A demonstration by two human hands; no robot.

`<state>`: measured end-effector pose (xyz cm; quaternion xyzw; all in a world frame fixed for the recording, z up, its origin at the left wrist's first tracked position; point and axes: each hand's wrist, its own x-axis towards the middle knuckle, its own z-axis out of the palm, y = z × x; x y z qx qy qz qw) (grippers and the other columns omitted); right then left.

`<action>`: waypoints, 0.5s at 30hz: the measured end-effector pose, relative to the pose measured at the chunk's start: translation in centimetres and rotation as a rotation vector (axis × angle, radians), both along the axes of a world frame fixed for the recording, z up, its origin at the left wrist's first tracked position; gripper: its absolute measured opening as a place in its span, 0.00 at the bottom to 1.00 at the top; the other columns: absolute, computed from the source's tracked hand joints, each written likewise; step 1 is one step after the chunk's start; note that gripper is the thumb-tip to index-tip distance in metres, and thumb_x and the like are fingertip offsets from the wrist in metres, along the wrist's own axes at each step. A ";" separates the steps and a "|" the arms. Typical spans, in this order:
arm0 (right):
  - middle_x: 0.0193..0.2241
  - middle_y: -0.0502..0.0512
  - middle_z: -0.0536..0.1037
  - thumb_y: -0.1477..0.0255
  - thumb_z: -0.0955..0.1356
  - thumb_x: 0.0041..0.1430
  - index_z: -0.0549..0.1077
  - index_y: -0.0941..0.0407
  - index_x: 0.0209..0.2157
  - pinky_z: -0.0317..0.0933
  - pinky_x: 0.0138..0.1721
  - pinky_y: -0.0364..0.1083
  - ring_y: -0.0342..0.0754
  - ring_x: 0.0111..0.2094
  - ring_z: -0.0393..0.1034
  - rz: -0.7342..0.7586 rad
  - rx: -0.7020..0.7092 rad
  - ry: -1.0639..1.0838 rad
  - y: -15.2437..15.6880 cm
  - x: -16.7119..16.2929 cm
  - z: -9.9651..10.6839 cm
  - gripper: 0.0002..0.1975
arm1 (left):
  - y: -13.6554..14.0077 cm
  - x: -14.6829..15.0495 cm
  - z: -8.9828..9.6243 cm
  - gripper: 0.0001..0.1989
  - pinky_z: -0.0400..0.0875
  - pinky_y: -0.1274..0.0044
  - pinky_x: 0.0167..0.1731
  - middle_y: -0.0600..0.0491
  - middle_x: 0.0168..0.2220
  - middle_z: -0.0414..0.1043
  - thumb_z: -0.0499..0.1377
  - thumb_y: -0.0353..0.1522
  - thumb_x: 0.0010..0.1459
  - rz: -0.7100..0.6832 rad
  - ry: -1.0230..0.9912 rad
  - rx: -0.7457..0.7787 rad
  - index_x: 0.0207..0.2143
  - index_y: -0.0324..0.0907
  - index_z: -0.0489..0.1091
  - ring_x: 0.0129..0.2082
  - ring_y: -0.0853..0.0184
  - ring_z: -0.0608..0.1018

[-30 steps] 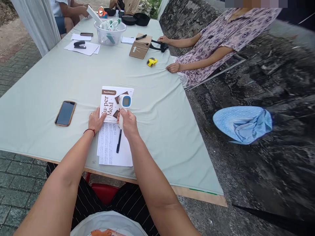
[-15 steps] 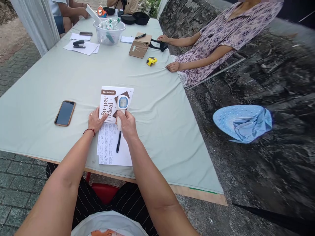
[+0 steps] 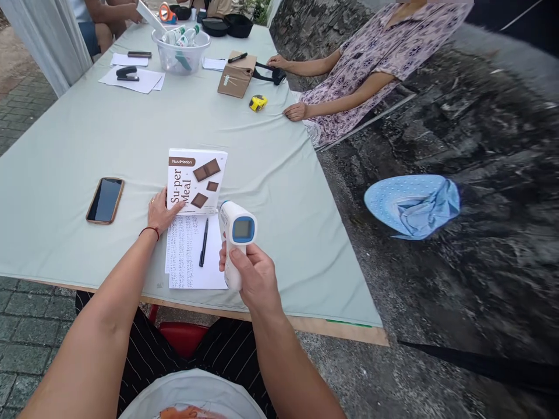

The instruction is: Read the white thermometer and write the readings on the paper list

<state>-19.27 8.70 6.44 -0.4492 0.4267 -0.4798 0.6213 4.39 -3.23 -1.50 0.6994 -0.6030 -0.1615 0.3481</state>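
My right hand [image 3: 255, 270] is wrapped round the handle of a white and blue infrared thermometer [image 3: 238, 233], raised above the table with its small screen facing me. My left hand [image 3: 162, 210] grips the lower left corner of a white box [image 3: 201, 183] printed "Su-per Meal", thumb across its front and fingers behind its left side. Below the box lie printed sheets of paper [image 3: 183, 262], and on them a black pen [image 3: 204, 241]. A smartphone [image 3: 105, 200] in a brown case rests left of my left hand.
A pale green cloth covers the table [image 3: 279, 233]. Farther back are a clear basin [image 3: 181, 55] of bottles, a stapler [image 3: 127, 73] on papers, a brown notebook [image 3: 237, 75], a yellow tape measure [image 3: 258, 103] and black pans [image 3: 238, 25]. A person's hand [image 3: 296, 112] rests at the right edge.
My right hand has drawn the thermometer back toward me and to the right, away from the box front. My left hand stays on the box. The whole view has shifted slightly.
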 end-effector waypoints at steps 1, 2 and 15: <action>0.25 0.51 0.71 0.55 0.71 0.55 0.72 0.57 0.30 0.60 0.26 0.43 0.43 0.25 0.63 -0.007 -0.003 0.004 0.2 -0.3 -0.1 0.18 | 0.0 0.1 0.0 0.29 0.63 0.60 0.54 0.47 0.45 0.73 0.60 0.51 0.54 -0.007 0.000 0.001 0.53 0.45 0.66 0.50 0.52 0.71; 0.25 0.51 0.71 0.55 0.71 0.55 0.72 0.57 0.30 0.60 0.26 0.43 0.43 0.26 0.63 -0.013 -0.007 0.011 0.2 -0.5 -0.2 0.18 | 0.0 0.1 0.1 0.31 0.63 0.60 0.54 0.48 0.45 0.72 0.61 0.51 0.53 -0.014 0.000 0.002 0.54 0.46 0.66 0.50 0.51 0.71; 0.42 0.64 0.71 0.57 0.67 0.56 0.71 0.57 0.51 0.61 0.42 0.52 0.58 0.45 0.66 -0.253 -0.136 1.273 -7.9 -7.6 -11.4 0.25 | 0.2 -0.2 0.1 0.36 0.62 0.57 0.57 0.47 0.55 0.67 0.66 0.43 0.50 0.029 0.065 -0.059 0.59 0.48 0.58 0.60 0.50 0.63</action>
